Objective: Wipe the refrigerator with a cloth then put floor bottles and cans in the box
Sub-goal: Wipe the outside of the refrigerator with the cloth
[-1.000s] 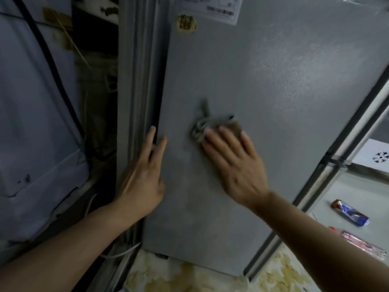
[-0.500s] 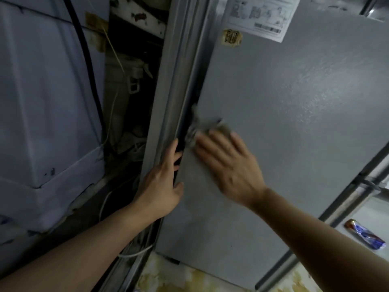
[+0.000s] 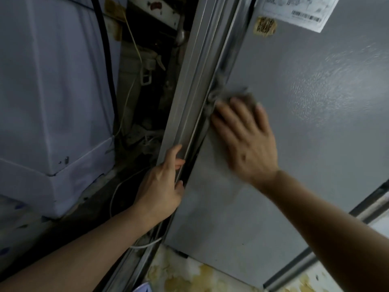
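White appliance (image 3: 52, 98) at far left, its top cut off by the frame. Dark gap (image 3: 145, 85) beside it: cords and debris, hard to make out. Left hand (image 3: 162, 186) grips the refrigerator's (image 3: 315, 144) edge frame, fingertips hidden in the seam. Right hand (image 3: 248, 140), fingers flat and slightly blurred, presses the grey cloth (image 3: 223, 95) against the door's left edge; cloth mostly covered. Label (image 3: 299, 11) cropped above.
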